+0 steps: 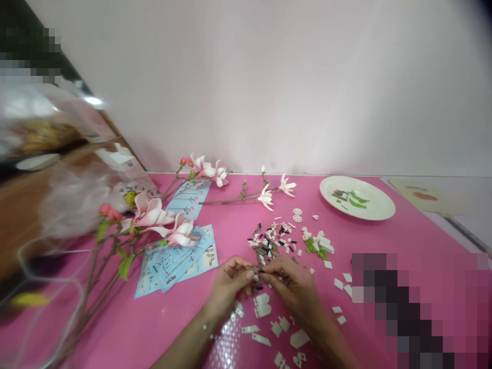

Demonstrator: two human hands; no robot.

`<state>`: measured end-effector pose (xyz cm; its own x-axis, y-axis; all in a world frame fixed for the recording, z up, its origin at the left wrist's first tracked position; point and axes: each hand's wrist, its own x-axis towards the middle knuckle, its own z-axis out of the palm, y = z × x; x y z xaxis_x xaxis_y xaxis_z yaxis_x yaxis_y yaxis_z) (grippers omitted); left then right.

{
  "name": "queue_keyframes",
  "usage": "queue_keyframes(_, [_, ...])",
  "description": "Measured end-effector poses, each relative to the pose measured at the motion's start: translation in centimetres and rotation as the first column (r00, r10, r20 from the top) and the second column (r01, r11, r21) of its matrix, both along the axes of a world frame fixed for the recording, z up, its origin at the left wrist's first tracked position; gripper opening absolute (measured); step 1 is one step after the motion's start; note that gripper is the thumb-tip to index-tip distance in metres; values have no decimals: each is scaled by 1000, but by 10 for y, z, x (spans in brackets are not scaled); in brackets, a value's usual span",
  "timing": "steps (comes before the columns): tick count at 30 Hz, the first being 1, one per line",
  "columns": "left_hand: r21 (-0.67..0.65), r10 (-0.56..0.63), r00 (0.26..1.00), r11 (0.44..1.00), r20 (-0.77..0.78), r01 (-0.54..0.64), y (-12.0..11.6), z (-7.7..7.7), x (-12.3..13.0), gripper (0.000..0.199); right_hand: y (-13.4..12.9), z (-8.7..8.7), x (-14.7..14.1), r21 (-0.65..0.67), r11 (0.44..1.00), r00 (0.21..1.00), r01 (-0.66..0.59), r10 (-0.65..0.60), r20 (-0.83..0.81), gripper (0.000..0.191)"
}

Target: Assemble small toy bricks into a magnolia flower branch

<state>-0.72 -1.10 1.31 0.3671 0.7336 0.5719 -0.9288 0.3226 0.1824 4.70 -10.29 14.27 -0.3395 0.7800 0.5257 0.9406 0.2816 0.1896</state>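
Observation:
My left hand (233, 279) and my right hand (292, 282) meet over the pink tabletop, fingertips pinched together. Between them is a small brownish-grey building brick piece (257, 270), mostly covered by fingers. Just beyond lies a heap of small white, black and brown building bricks (272, 237). Closer to me, below the hands, are loose white brick pieces (262, 306), some curved and some flat. A cluster of green and white bricks (317, 246) rests right of the heap.
Blue instruction sheets (180, 264) lie at left under pink brick magnolia branches (149, 218). Farther back is a white-flowered branch (246, 197). A white plate (384, 207) with green pieces stands back right. Bubble wrap (226, 343) is near me; clear plastic bags (77, 200) sit far left.

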Motion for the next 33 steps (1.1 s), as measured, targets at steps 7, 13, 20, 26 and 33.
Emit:
queue_keyframes(7, [0,1,1000,1000,-3,-1,0,0,-1,33,2,2,-4,67,997,987,-34,23,156,11])
queue_keyframes(13, [-5,11,1000,1000,-19,-11,-2,4,-7,37,3,3,-7,107,992,974,-62,37,224,13])
queue_keyframes(20, [19,47,997,999,-68,-46,-3,3,-7,33,1,2,-2,111,992,976,-52,27,215,9])
queue_keyframes(26, [44,32,998,999,-50,-30,-2,-1,-2,29,1,2,3,87,995,976,-54,34,215,7])
queue_keyframes(33, [39,23,999,999,-25,-22,-1,-2,0,29,0,4,0,73,996,977,-58,42,208,9])
